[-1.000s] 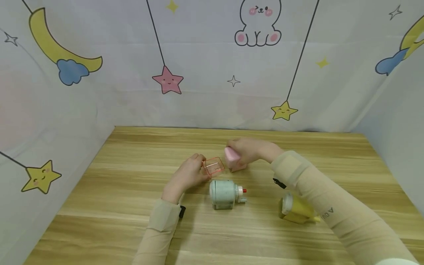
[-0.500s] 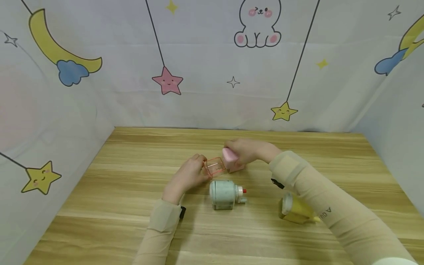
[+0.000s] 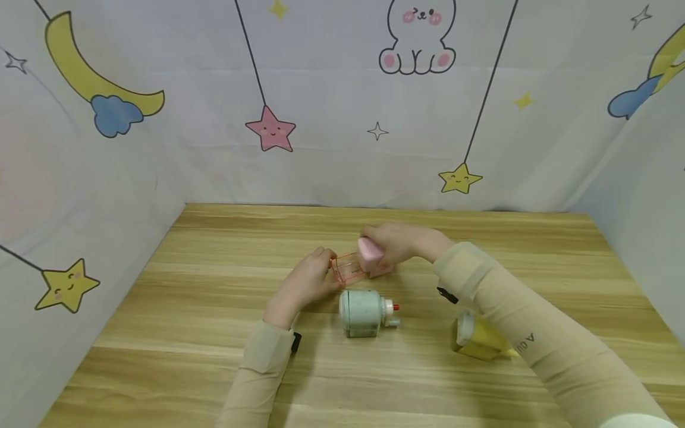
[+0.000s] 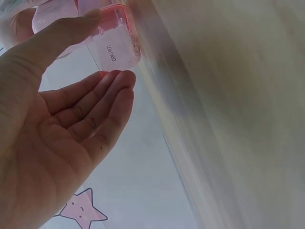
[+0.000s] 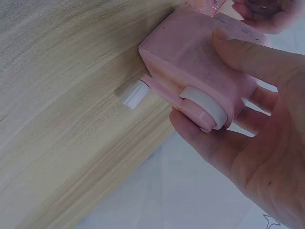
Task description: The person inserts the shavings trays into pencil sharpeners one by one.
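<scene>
In the head view, my left hand (image 3: 304, 279) pinches a clear, red-edged shavings drawer (image 3: 349, 268) between thumb and fingertips. Lettering marks the drawer's end wall (image 4: 113, 55) in the left wrist view. My right hand (image 3: 398, 241) grips a pink pencil sharpener (image 3: 370, 254) just right of it, and the drawer's far end meets the sharpener's side. The right wrist view has the thumb lying on the pink body (image 5: 186, 47) and fingers curled beneath, near a crank with a white knob (image 5: 136, 94).
A mint-green pencil sharpener (image 3: 361, 313) lies on the wooden table (image 3: 214, 368) just in front of the hands, its crank to the right. Partly under the right forearm is a yellow sharpener (image 3: 481, 339). A printed cloth (image 3: 332, 166) hangs behind the table.
The pink sharpener has shifted slightly left, closing the gap to the drawer, and now overlaps its right end. The left hand has barely moved; the green and yellow sharpeners stay put.
</scene>
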Demonstrator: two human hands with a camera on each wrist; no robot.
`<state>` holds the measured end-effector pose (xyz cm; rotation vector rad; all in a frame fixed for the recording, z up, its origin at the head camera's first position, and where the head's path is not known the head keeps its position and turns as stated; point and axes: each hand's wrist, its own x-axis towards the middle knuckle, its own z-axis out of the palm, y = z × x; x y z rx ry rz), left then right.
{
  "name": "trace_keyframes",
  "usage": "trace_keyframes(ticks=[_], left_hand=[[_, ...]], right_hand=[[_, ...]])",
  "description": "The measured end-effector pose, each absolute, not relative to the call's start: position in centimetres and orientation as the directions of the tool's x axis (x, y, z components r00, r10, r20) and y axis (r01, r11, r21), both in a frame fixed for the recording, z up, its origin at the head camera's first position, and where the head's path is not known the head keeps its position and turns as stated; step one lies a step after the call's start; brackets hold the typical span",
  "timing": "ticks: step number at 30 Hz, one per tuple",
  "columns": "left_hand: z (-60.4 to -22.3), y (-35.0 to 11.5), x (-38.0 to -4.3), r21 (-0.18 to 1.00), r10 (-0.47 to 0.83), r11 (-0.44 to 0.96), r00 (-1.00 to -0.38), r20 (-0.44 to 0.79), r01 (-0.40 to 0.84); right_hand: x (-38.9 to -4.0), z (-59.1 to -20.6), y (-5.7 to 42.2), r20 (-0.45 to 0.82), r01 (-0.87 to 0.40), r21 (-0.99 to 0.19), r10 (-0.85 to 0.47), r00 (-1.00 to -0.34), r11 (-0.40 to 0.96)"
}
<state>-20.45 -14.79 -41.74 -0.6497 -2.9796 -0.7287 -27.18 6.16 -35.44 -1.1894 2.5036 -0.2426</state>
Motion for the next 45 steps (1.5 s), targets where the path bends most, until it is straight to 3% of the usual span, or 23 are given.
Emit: trace_keyframes(ticks=[45], left_hand=[[-41.4,-14.5,-20.3,0.444,0.399,0.809,-0.915,0.064,0.384]], right_hand=[[-26.4,-35.2,4.0,-0.234,-0.759,-0.301,-0.816,-0.528,0.578]])
